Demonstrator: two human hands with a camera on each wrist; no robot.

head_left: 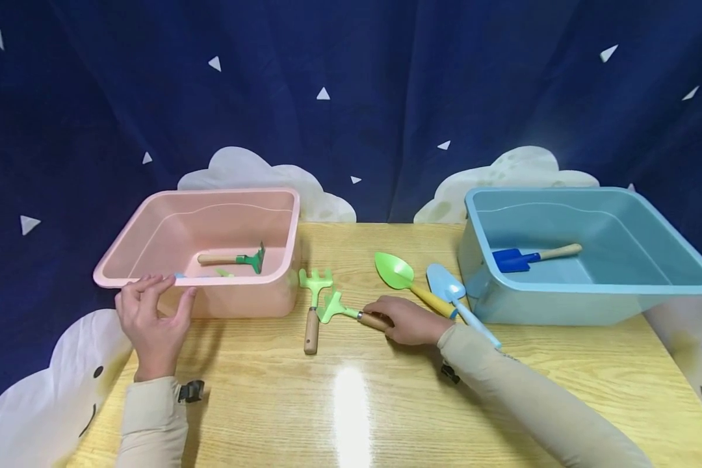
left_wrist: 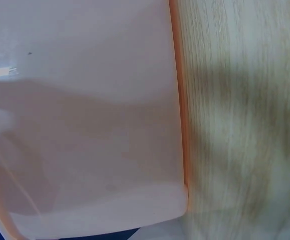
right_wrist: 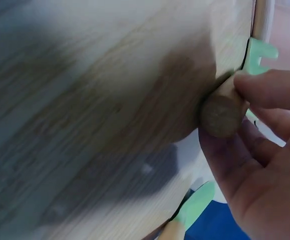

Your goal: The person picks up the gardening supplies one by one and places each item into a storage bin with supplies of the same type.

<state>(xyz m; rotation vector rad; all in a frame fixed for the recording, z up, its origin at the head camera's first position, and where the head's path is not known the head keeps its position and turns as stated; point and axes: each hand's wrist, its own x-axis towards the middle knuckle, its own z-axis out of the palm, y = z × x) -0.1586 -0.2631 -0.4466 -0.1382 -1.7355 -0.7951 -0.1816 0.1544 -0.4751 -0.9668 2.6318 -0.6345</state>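
Green-headed tool (head_left: 351,313) between fork (head_left: 312,322) and yellow-handled trowel (head_left: 416,290), near pink bin (head_left: 240,300).

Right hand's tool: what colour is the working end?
Light green working end; best seen in the head view.

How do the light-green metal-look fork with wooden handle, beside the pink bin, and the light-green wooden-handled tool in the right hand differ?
Hold: the fork is untouched; the tool has its handle gripped by the right hand.
Pose: the fork's prongs point away from the person; the tool's head points left.
Shared: light-green heads, wooden handles.
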